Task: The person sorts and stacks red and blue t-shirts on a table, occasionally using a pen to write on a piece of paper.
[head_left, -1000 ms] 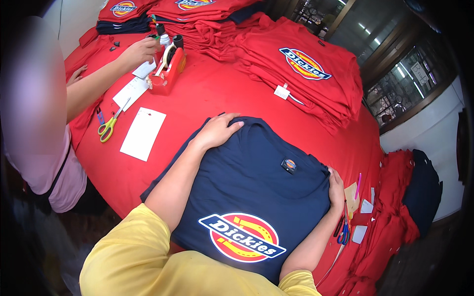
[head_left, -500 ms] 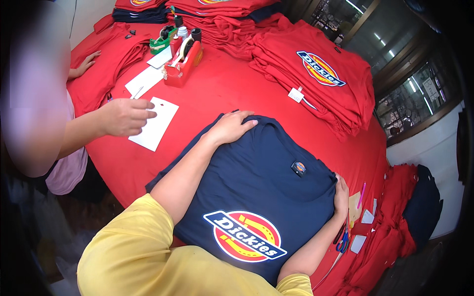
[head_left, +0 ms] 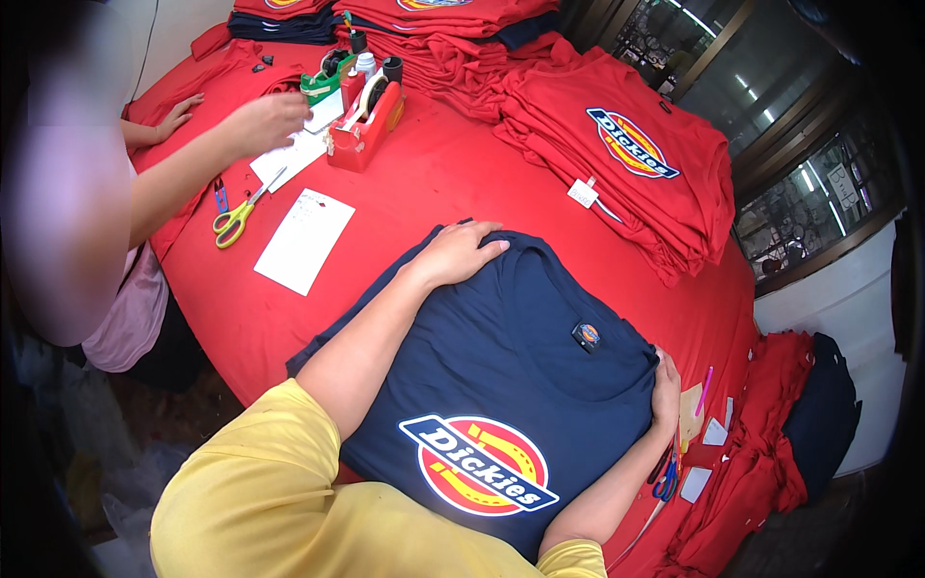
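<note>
A navy T-shirt with a round red and yellow print on its chest lies in front of me, neckline pointing away. My left hand is over its far left shoulder, fingers closed around the edge and thumb on top. At the right shoulder, my right hand wraps the shirt's side edge, with its fingertips partly hidden. Beyond my left arm, a co-worker's hand hovers over white paper, and another hand rests on red cloth. Yellow-handled scissors lie beside a white sheet.
Red and green tape dispensers stand at the back left with small bottles. A stack of red T-shirts lies at the far right. Blue-handled scissors, a pink pen and white tags lie right of my arm.
The co-worker's hand has moved away and up from the white sheet, uncovering the yellow scissors. My hands stay at the T-shirt's shoulders; the view has shifted slightly.
</note>
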### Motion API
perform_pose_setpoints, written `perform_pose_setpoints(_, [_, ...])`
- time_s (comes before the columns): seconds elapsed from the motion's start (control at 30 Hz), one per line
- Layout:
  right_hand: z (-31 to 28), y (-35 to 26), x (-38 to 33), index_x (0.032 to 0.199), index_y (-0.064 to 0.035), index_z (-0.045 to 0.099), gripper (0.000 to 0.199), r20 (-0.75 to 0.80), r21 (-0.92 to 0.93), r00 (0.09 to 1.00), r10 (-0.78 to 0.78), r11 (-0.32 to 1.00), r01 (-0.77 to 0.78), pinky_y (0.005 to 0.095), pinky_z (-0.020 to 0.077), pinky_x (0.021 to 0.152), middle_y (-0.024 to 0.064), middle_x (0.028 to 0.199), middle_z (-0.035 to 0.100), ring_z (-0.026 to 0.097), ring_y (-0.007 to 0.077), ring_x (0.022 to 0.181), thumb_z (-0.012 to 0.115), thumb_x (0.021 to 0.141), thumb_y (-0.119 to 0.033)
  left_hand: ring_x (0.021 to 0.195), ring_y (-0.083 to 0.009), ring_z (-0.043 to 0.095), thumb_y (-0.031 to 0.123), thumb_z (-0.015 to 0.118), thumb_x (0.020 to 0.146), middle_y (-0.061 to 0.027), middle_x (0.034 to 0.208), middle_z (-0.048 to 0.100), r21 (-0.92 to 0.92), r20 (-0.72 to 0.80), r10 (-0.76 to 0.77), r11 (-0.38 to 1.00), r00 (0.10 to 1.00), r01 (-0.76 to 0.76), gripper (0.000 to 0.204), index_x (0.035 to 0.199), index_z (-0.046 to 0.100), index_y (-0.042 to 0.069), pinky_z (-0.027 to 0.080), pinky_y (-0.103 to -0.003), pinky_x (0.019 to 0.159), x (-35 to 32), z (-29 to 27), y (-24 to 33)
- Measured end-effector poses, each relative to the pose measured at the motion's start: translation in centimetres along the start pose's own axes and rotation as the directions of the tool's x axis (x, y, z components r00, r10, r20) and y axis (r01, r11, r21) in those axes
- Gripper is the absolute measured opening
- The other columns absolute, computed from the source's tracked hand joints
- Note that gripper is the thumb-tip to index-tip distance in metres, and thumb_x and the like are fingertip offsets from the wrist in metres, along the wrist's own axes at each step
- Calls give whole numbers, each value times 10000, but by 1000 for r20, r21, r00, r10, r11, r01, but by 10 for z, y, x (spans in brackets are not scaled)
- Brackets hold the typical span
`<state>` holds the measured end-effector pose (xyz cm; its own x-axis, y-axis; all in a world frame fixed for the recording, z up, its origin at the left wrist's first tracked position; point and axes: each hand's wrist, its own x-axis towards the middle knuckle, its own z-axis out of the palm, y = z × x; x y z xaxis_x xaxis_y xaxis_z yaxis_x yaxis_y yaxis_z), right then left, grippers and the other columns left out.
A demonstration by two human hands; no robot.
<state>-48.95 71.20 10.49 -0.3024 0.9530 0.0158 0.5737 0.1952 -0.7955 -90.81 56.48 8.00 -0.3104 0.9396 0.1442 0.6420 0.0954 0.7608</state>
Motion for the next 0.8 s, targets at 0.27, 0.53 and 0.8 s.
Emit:
perform_pose_setpoints(0.27, [1,-3,-2,1263,27,580,494,-7,-43,1000,-5,999,5,344,353,1061,200,1247,618,538,272,1223,465,997,-373,1226,-338,536,477,530,939,-191,1284,592,3,-11,-23,1000,1000,23,560,1296,569,47,407,-402,1049,-4,-14,20])
perform_pose_setpoints(0.53, [0,-8,-4,1258,16,588,504,-32,-80,999,4,997,-7,355,368,1048,206,1234,623,551,295,1209,469,990,-395,1234,-336,529,455,520,949,-195,1294,584,9,-53,12,1000,999,-11,538,1295,570,45,402,-408,1054,-1,-6,16])
perform_pose_setpoints(0.8, [1,-9,-4,1247,26,592,496,-31,-78,999,-18,997,15,355,374,1043,210,1231,626,559,290,1202,478,987,-381,1258,-337,502,484,503,949,-203,1307,568,27,-38,0,1000,999,1,559,1311,558,62,383,-400,1072,-3,-10,19])
